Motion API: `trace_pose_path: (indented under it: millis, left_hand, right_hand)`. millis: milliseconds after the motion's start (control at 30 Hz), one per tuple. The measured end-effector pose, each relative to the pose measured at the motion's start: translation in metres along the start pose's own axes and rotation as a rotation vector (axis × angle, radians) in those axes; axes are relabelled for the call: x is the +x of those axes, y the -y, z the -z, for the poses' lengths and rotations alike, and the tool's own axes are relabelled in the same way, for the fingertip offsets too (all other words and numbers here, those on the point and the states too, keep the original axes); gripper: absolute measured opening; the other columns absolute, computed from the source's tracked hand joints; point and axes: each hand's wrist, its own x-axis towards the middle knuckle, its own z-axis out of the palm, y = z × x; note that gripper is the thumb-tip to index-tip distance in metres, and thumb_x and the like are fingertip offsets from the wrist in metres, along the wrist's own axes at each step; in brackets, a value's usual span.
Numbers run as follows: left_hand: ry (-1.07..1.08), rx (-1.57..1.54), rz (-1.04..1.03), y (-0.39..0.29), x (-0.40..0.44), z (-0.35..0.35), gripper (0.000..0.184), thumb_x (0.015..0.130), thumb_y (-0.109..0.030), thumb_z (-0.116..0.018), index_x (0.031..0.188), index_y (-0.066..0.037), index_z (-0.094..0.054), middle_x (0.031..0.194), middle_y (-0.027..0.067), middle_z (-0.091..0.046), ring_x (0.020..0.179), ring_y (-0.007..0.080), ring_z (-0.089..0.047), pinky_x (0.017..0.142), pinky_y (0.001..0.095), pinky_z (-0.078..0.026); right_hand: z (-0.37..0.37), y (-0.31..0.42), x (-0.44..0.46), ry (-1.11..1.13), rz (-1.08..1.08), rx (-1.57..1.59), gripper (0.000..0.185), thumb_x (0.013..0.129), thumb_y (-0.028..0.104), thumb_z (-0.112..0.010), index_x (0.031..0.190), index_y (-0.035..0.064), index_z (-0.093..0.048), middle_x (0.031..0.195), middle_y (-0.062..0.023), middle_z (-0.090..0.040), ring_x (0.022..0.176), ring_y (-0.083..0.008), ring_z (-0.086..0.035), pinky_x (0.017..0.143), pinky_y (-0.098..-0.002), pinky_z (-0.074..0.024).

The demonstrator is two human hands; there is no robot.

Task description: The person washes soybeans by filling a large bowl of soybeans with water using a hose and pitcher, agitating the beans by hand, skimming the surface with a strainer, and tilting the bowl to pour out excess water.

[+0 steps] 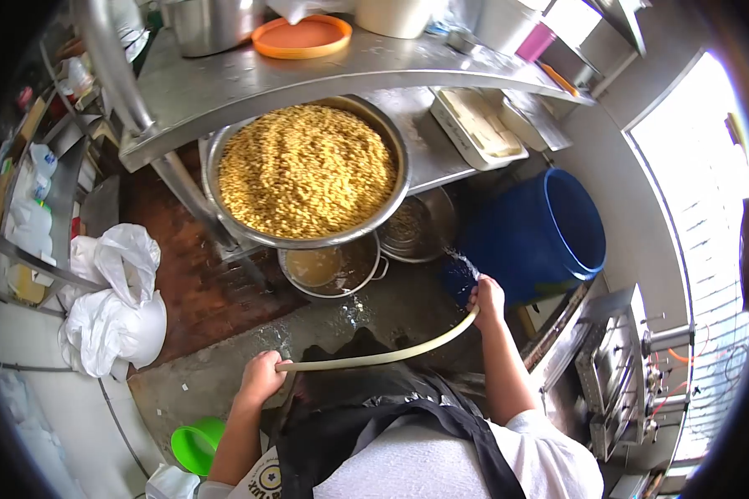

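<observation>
A pale hose [391, 355] curves in front of my black apron. My left hand [263, 377] is closed around its left part. Near the other end, my right hand [488, 298] grips the hose, and water [463, 261] sprays up and left from there. The spray points towards a metal basin [441, 218] on the floor with some grainy contents. Beside that basin is a pot [376, 274] holding cloudy liquid. Above them, a large steel bowl [210, 179] heaped with yellow kernels [308, 170] rests on the lower shelf of a metal table.
A blue barrel [516, 229] lies tilted at the right, near a metal stove [612, 366]. White bags [112, 308] stand at the left. A green bucket [197, 445] is near my left elbow. The steel table [374, 71] carries an orange lid [301, 37] and containers.
</observation>
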Motion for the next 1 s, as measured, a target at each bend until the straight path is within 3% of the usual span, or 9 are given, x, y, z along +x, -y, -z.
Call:
trace_pose_path:
  millis: [100, 200, 267, 333, 567, 600, 700, 867, 1000]
  left_hand:
    - [0.113, 0.04, -0.008, 0.008, 0.011, 0.023, 0.031, 0.089, -0.033, -0.081, 0.084, -0.005, -0.069, 0.087, 0.0205, -0.071, 0.088, 0.0434, -0.069, 0.078, 0.0518, -0.056]
    - [0.229, -0.107, -0.118, -0.015, 0.03, 0.059, 0.023, 0.092, -0.025, -0.081, 0.098, -0.005, -0.072, 0.091, 0.0137, -0.075, 0.083, 0.03, -0.072, 0.076, 0.0412, -0.056]
    - [0.199, -0.684, -0.08, -0.03, 0.049, 0.07, 0.018, 0.099, -0.019, -0.076, 0.11, -0.005, -0.071, 0.09, 0.0052, -0.074, 0.083, 0.0153, -0.071, 0.076, 0.0322, -0.056]
    - [-0.02, -0.833, -0.049, -0.066, 0.078, 0.095, 0.011, 0.105, -0.014, -0.068, 0.111, -0.005, -0.069, 0.089, 0.0001, -0.071, 0.082, 0.008, -0.067, 0.074, 0.0262, -0.055]
    - [-0.407, -0.964, 0.063, -0.141, 0.197, 0.156, 0.021, 0.108, -0.025, -0.065, 0.109, -0.005, -0.07, 0.075, -0.0007, -0.062, 0.059, 0.0072, -0.056, 0.049, 0.0243, -0.044]
    - [-0.386, -0.988, 0.137, -0.153, 0.208, 0.164, 0.018, 0.105, -0.021, -0.068, 0.11, -0.004, -0.069, 0.077, 0.0004, -0.062, 0.063, 0.0083, -0.057, 0.055, 0.0249, -0.047]
    - [-0.227, -1.131, 0.002, -0.133, 0.248, 0.159, 0.017, 0.102, -0.021, -0.069, 0.112, -0.006, -0.069, 0.082, 0.0002, -0.063, 0.069, 0.0084, -0.057, 0.063, 0.0266, -0.049]
    - [-0.194, -1.2, 0.356, -0.131, 0.277, 0.151, 0.022, 0.105, -0.021, -0.062, 0.116, -0.003, -0.066, 0.102, 0.0077, -0.065, 0.094, 0.0171, -0.062, 0.08, 0.0332, -0.053]
    - [-0.205, -1.174, 0.258, -0.143, 0.253, 0.142, 0.029, 0.106, -0.027, -0.064, 0.123, -0.004, -0.067, 0.107, 0.0092, -0.069, 0.094, 0.0189, -0.067, 0.082, 0.0359, -0.055]
  right_hand:
    - [-0.067, 0.04, -0.055, 0.211, 0.072, 0.185, 0.013, 0.107, 0.022, -0.059, 0.118, 0.0159, -0.061, 0.079, -0.0006, -0.057, 0.058, -0.0147, -0.053, 0.051, -0.0319, -0.0457]
    - [-0.142, 0.061, -0.11, 0.43, 0.208, 0.15, 0.022, 0.109, 0.021, -0.059, 0.129, 0.0125, -0.059, 0.082, -0.0019, -0.056, 0.061, -0.0162, -0.055, 0.056, -0.0315, -0.0512]
    - [-0.181, 0.052, -0.132, 0.592, 0.315, 0.07, 0.045, 0.11, 0.017, -0.056, 0.152, 0.008, -0.047, 0.087, -0.0041, -0.058, 0.067, -0.0176, -0.06, 0.061, -0.0336, -0.0549]
    - [-0.213, 0.058, -0.171, 0.787, 0.358, -0.125, 0.059, 0.112, 0.014, -0.051, 0.167, 0.0105, -0.029, 0.093, -0.0047, -0.06, 0.069, -0.0174, -0.063, 0.067, -0.0331, -0.0574]
    - [-0.287, 0.043, -0.218, 1.4, 0.34, -0.253, 0.069, 0.114, 0.02, -0.052, 0.17, 0.0035, -0.015, 0.102, -0.005, -0.06, 0.075, -0.0109, -0.062, 0.067, -0.0281, -0.0564]
    - [-0.29, 0.049, -0.221, 1.468, 0.354, -0.258, 0.07, 0.114, 0.02, -0.052, 0.17, 0.0033, -0.014, 0.102, -0.0048, -0.06, 0.076, -0.0103, -0.062, 0.068, -0.0279, -0.0561]
    - [-0.31, 0.06, -0.209, 1.426, 0.359, -0.326, 0.069, 0.114, 0.021, -0.051, 0.17, 0.0027, -0.013, 0.104, -0.0045, -0.059, 0.077, -0.0097, -0.061, 0.069, -0.0274, -0.0553]
    - [-0.325, 0.081, -0.183, 1.445, 0.284, -0.05, 0.073, 0.114, 0.021, -0.05, 0.169, -0.0011, -0.008, 0.101, -0.0093, -0.065, 0.075, -0.0139, -0.063, 0.069, -0.0288, -0.0565]
    - [-0.37, 0.083, -0.141, 1.139, 0.293, 0.034, 0.068, 0.11, 0.021, -0.059, 0.166, 0.002, -0.026, 0.092, -0.0034, -0.057, 0.074, -0.0128, -0.059, 0.063, -0.0289, -0.0512]
